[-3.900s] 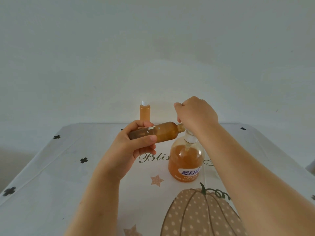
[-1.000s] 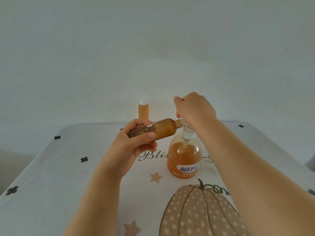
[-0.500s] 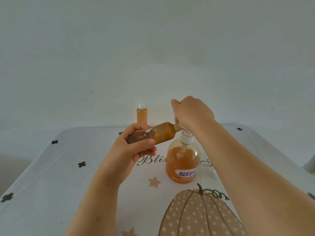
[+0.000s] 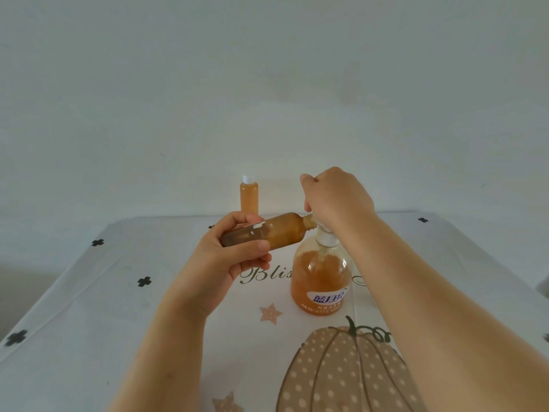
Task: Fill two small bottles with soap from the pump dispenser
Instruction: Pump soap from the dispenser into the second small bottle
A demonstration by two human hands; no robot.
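Note:
My left hand [image 4: 225, 263] grips a small amber bottle [image 4: 276, 230], held almost level with its uncapped neck pointing right, up against the pump head. The bottle looks nearly full of orange soap. My right hand [image 4: 335, 197] is curled over the pump head of the soap dispenser [image 4: 320, 278], hiding the nozzle. The dispenser is a round clear bottle of orange soap with a white collar and a blue label. A second small bottle [image 4: 249, 197], capped in white and holding orange soap, stands upright at the far side of the table.
The table [image 4: 89, 307] wears a white cloth printed with black crosses, stars, script lettering and a dotted pumpkin [image 4: 341, 373]. A plain pale wall rises right behind the table's far edge. A small white object lies partly hidden behind my right forearm.
Little differs. My right hand stays on the pump head, which bobs slightly, and my left hand keeps the small bottle's neck at the nozzle. The view has shifted a little.

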